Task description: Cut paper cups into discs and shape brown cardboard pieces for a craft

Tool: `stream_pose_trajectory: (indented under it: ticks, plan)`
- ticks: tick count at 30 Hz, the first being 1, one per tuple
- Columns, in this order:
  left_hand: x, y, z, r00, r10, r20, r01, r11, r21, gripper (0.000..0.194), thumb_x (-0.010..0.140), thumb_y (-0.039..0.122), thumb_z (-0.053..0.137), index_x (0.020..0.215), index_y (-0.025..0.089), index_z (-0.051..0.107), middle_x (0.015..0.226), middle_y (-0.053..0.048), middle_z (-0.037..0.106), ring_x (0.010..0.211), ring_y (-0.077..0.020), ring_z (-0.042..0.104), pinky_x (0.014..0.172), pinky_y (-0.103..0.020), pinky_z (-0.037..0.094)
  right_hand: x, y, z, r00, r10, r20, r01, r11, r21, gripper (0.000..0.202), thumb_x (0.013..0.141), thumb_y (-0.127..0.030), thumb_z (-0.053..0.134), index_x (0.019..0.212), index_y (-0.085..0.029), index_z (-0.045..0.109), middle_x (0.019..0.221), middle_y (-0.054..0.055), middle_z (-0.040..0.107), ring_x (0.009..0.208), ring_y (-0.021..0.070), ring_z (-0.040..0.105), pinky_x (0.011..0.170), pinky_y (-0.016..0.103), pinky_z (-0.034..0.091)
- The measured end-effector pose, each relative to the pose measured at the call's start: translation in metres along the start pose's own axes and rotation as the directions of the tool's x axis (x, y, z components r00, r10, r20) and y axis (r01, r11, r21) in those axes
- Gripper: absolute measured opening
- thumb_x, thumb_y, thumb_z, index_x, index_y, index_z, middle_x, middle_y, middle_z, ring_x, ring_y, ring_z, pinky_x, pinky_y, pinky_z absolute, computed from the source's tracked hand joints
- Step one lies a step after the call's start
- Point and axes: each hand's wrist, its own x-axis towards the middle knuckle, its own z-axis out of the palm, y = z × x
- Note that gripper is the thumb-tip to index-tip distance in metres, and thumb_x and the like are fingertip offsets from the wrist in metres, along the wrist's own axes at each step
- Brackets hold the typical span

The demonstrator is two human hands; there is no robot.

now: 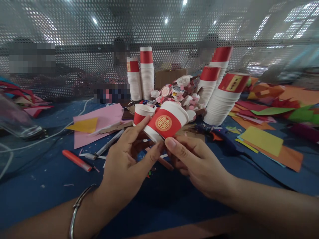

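A red and white paper cup (171, 121) with a round gold emblem is held tilted above the table, its rim up and to the right. My left hand (129, 156), with a silver bangle at the wrist, grips the cup from the left, fingers behind it and thumb near its base. My right hand (196, 159) pinches the lower edge from the right; its other fingers curl underneath and are partly hidden. Just behind stands a second paper cup (142, 113), partly covered by my left fingers and the held cup.
Stacked paper cups (148, 76) rise at the back, with more stacks (219, 103) to the right. Between them lies a heap of cut cup pieces (179, 89). Pink paper (104, 113), an orange-red marker (76, 160), coloured sheets (264, 141) and a dark corded tool (228, 144) lie around.
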Motion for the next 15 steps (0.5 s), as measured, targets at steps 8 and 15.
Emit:
stream_pose_trajectory:
  ticks: [8, 15]
  plan:
    - [0.0049, -0.0004, 0.0038, 0.976, -0.196, 0.095, 0.215, 0.934, -0.285, 0.038, 0.095, 0.035, 0.070, 0.131, 0.023, 0.070, 0.125, -0.009, 0.074, 0.110, -0.0264, 0.071, 0.097, -0.041, 0.059, 0.0065, -0.0051, 0.0033, 0.999, 0.041, -0.029, -0.038, 0.994, 0.105, 0.052, 0.076, -0.062, 0.081, 0.067, -0.019, 0.054, 0.059, -0.007, 0.035, 0.048, 0.0048, 0.021, 0.039, 0.022, 0.009]
    - [0.0031, 0.0012, 0.0009, 0.995, -0.085, 0.059, 0.095, 0.974, -0.207, 0.041, 0.095, 0.032, 0.069, 0.135, 0.028, 0.068, 0.124, -0.006, 0.074, 0.104, -0.0234, 0.071, 0.089, -0.037, 0.062, 0.0033, -0.0038, 0.0027, 1.000, -0.013, 0.009, 0.013, 1.000, 0.024, 0.053, 0.082, -0.064, 0.074, 0.066, -0.020, 0.051, 0.057, -0.007, 0.035, 0.048, 0.0060, 0.025, 0.038, 0.022, 0.014]
